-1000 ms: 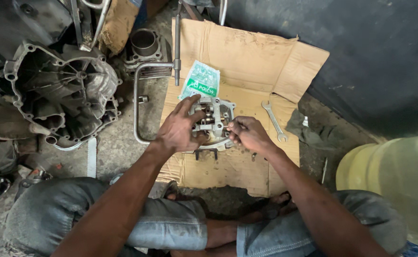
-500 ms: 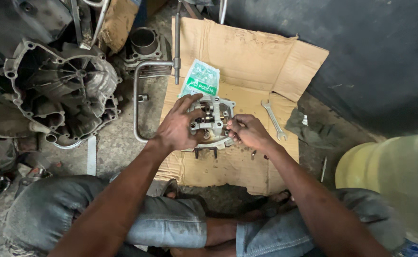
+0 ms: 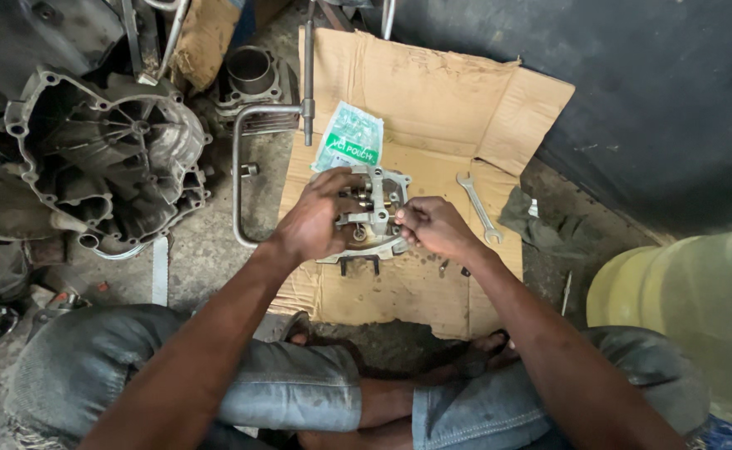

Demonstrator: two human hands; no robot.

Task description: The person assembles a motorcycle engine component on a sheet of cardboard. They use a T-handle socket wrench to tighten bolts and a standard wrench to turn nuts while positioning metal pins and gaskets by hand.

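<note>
I am working on a grey cast-metal engine cylinder head with rocker arms and springs on top (image 3: 372,218), which sits on a flattened sheet of brown cardboard (image 3: 432,108) spread on the floor, just in front of my crossed legs. My left hand (image 3: 320,223) is wrapped over the head's left side, fingers curled across the top and gripping the casting to steady it. My right hand (image 3: 434,227) is closed narrow at the head's right edge, fingertips pinched on something small there; I cannot tell what the piece is, as the fingers cover it.

To do this well, I judge that the left hand should keep the casting pressed flat against the cardboard so it cannot rock, while the right works with fingertip pressure only, square to the part, so nothing small slips off and rolls away into the gap near the wall.

Just behind the head lies a green and white plastic pouch (image 3: 350,139). To the right, apart from my hand, a silver open-ended spanner (image 3: 477,207) rests on the cardboard, with a dark rag (image 3: 536,222) beyond it. A long steel T-handle wrench (image 3: 276,117) lies at the cardboard's left edge. Farther left stand a grimy aluminium gearbox housing (image 3: 103,158) and a finned cylinder barrel (image 3: 251,75).
</note>
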